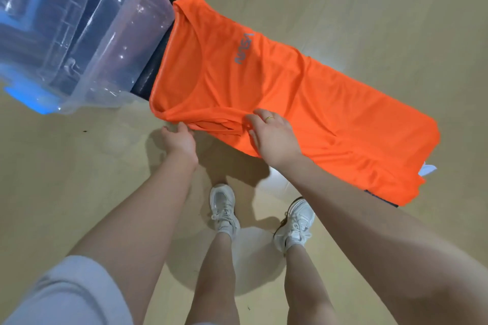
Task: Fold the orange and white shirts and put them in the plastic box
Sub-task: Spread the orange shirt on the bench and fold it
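From the head camera, the orange shirt point(277, 92) lies spread lengthwise over a narrow dark surface point(150, 71), collar end toward the clear plastic box point(79, 29) that stands just beside it at the far left, so the finished fold has only a short way to travel. The left hand point(179, 140) grips the near shoulder corner of the shirt, its fingers curled round a bunched edge of cloth, probably to anchor that end while the side is turned in. The right hand point(274, 134) rests on the near side of the shirt with fingers spread and lightly bent, fingertips catching a gathered ridge of fabric; whether the thumb pinches beneath cannot be told. A ring shows on one finger. My reading is that the first lengthwise fold is under way, the near sleeve side being drawn over the body. A sliver of white fabric point(427, 169) peeks from under the hem at the far right, likely the white shirt, though too little shows to be sure. The box appears to hold no clothing yet. White sneakers point(224, 208) stand on the pale floor point(79, 166) below.
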